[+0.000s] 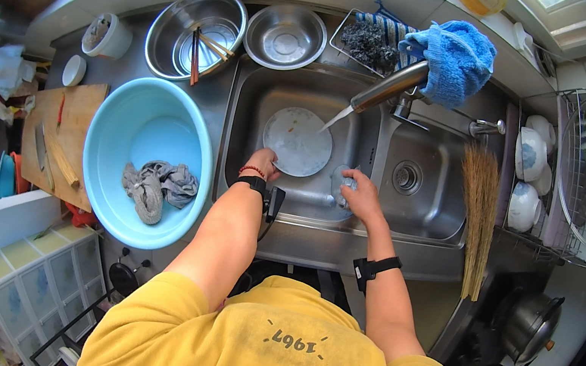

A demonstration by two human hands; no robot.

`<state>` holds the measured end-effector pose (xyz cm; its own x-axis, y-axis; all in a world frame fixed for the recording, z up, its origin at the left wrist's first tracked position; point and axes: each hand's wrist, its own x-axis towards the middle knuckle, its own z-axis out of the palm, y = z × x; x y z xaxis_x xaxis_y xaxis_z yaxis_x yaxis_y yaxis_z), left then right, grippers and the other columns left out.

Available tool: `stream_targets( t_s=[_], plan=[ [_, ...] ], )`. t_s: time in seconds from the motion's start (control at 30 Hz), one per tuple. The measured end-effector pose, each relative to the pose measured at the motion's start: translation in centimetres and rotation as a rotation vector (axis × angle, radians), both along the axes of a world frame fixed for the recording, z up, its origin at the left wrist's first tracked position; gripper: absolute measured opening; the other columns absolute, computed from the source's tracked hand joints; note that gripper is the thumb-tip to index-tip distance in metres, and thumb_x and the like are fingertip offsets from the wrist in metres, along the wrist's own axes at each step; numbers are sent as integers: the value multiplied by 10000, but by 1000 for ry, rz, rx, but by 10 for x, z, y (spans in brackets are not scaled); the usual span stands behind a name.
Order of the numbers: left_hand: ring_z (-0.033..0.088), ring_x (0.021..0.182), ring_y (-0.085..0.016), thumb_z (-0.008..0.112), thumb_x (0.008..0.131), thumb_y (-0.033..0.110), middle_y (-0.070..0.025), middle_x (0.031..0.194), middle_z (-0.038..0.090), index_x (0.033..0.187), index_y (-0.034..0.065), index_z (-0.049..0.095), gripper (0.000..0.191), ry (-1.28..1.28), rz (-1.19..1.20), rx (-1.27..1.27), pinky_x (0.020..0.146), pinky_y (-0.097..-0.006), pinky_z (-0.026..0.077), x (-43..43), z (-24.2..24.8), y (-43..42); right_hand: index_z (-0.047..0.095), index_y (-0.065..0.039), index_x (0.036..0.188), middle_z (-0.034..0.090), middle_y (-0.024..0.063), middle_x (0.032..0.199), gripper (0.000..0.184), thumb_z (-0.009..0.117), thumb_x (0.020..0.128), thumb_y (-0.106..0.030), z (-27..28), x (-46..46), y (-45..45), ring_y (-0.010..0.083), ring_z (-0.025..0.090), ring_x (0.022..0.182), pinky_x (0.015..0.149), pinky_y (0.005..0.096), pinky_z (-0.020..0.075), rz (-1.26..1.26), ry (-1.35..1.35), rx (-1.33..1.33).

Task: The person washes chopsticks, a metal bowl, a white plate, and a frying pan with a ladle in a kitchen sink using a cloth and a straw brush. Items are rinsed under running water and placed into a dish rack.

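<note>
In the left basin of a steel double sink, my left hand grips the lower left rim of a white plate. Water runs from the faucet onto the plate's upper right part, and a small orange-brown spot shows on its surface. My right hand is at the basin's right side, its fingers closed on a clear, shiny item, perhaps a glass lid or a scrubber; I cannot tell which. A blue cloth hangs over the faucet's upper end.
Left of the sink stands a light-blue basin with grey cloths. Two steel bowls sit behind, one with chopsticks. A cutting board bears a knife. To the right are a straw brush and a dish rack.
</note>
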<state>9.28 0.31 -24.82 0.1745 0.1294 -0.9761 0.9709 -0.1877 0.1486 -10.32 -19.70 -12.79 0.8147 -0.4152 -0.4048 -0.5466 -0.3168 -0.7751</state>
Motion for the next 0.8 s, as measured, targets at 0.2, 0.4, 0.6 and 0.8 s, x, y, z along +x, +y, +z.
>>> stream_targets(
  t_s=[0.2,0.4,0.6,0.8],
  plan=[
    [655,857,-310,514,824,26,-151,998,631,1039,-4,576,226,-148,-200,-166,664,-449,562,7,33,-31,623,-66,1128,628,166,1114,360,625,779,-153,-3,-1,1,333,606,1034,900,375,475,23,-61,-39],
    [692,890,-362,612,787,128,-216,1030,678,1068,-84,587,354,-544,-597,72,612,-431,583,-7,87,-50,627,-73,1142,641,134,1160,376,655,774,-146,10,4,4,274,603,1097,937,341,456,9,-44,9],
    [678,827,-370,565,770,80,-208,964,646,1044,-95,556,325,-581,-635,35,656,-466,599,-21,115,-24,620,-52,1143,624,179,1138,385,606,769,-140,23,22,8,335,598,1071,922,379,468,61,-124,-11],
    [660,871,-341,463,739,-69,-199,1025,582,1148,-62,442,410,-307,-180,-496,758,-503,586,-42,127,-4,618,-48,1201,611,176,1147,441,541,766,-61,31,60,31,313,583,1096,957,350,443,-29,-238,109]
  ],
)
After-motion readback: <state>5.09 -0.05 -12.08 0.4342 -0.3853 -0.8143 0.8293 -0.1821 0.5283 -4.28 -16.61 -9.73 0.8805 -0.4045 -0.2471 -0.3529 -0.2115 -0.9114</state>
